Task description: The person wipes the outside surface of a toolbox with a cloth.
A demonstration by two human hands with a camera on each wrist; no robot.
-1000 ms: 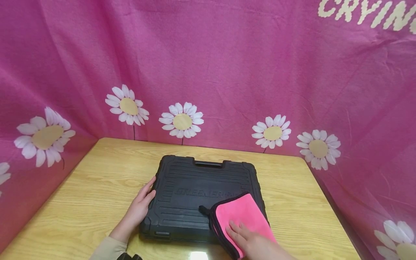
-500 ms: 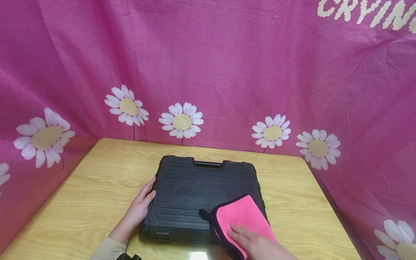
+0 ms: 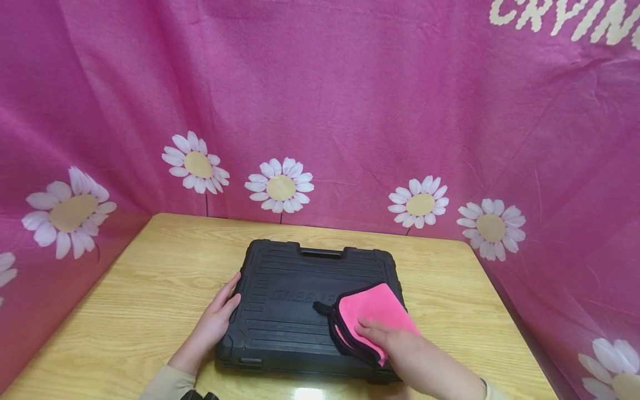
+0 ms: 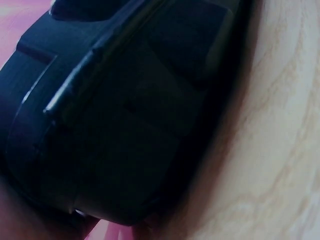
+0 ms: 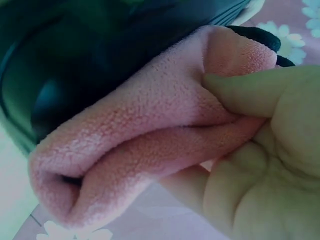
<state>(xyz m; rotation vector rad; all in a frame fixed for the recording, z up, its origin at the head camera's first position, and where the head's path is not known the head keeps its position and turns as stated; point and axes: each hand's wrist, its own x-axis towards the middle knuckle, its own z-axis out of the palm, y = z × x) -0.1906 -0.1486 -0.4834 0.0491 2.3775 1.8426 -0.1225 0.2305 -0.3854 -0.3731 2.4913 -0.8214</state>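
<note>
Beige sleeve fabric [image 3: 167,384] is seen at the bottom, left of centre. Beyond it, the left hand [image 3: 212,323] is held with fingers and thumb extended; the left side of the case is touched, nothing being gripped. The black case [image 3: 300,280] is laid flat on the table [image 3: 452,294], its handle [image 3: 321,253] directed toward the backdrop [image 3: 320,111]. Over the right front part of the case, the folded pink cloth [image 3: 375,304] is positioned. It is pinched between thumb and fingers by the right hand [image 3: 407,350].

The pink cloth [image 3: 376,306] hides some lettering [image 3: 297,296] on the black case [image 3: 282,328], while the head view crops a pale word [image 3: 564,19].
</note>
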